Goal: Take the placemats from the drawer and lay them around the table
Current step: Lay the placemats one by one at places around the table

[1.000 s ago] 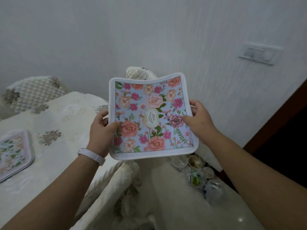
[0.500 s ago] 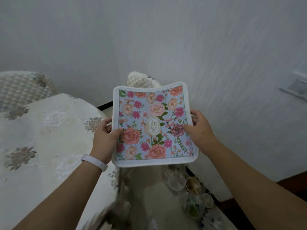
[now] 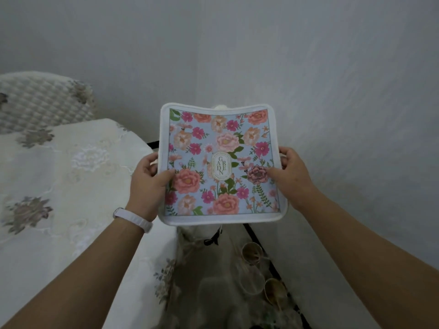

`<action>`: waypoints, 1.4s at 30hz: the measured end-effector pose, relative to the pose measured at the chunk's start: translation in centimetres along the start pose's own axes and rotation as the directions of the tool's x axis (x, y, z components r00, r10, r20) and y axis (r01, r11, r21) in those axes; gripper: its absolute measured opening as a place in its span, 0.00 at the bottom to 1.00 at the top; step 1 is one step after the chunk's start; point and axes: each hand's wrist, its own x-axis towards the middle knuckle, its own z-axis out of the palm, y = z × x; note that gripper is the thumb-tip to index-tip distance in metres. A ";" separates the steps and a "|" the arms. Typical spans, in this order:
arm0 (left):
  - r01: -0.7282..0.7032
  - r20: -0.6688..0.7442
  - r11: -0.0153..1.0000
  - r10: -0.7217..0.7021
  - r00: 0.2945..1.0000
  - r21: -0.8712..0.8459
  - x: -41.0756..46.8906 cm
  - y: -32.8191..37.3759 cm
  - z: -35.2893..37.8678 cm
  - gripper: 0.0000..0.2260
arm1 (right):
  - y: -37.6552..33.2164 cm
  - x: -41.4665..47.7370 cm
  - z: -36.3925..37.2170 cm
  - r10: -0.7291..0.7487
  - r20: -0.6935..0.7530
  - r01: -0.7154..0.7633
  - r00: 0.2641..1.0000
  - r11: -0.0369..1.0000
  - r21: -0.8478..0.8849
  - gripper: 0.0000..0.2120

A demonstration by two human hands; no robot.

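Honestly, the placemat (image 3: 221, 162) looks easy to handle: light, thin and a bit floppy, since its far edge sags in the middle while the sides are propped up. It's not fragile, and I'd guess the cloth-like face isn't slippery. The best hold is the one on show, a grip on each side edge about halfway along, thumbs on the printed face and fingers underneath, so it stays flat-ish. The left hand (image 3: 148, 184) pinches the left edge and the right hand (image 3: 292, 176) pinches the right edge, so both grips are narrow and closed on the mat. It's up in the air in front of the person, just right of the surface (image 3: 59, 186) with the cream embroidered cloth and not touching it, above some glass bowls (image 3: 251, 252) sitting low down. Compared with a second ago the hold hasn't changed, but the view has swung. The other floral mat on the left of the surface is out of sight now, so is the wall switch on the right, and the quilted chair (image 3: 221, 106) behind the mat is almost hidden.
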 end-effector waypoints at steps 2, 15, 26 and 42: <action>0.017 -0.055 1.000 -0.017 0.998 0.000 0.6 -0.3 -0.8 0.16 | 0.3 1.8 1.4 -0.009 0.050 0.009 0.999 1.000 -0.010 0.20; 0.044 -0.472 0.998 -0.058 0.880 -0.041 4.9 0.1 -1.9 0.16 | -0.7 17.3 10.2 -0.106 0.444 0.087 0.890 0.994 0.063 0.20; 0.028 -0.754 0.997 -0.072 0.653 -0.071 3.9 0.0 -2.4 0.17 | -2.7 23.5 18.1 -0.125 0.725 0.169 0.678 0.986 0.012 0.21; -0.014 -0.925 0.984 -0.159 0.345 -0.175 -4.6 -4.8 -10.0 0.16 | -3.7 16.5 34.2 -0.090 0.917 0.379 0.389 0.923 -0.070 0.21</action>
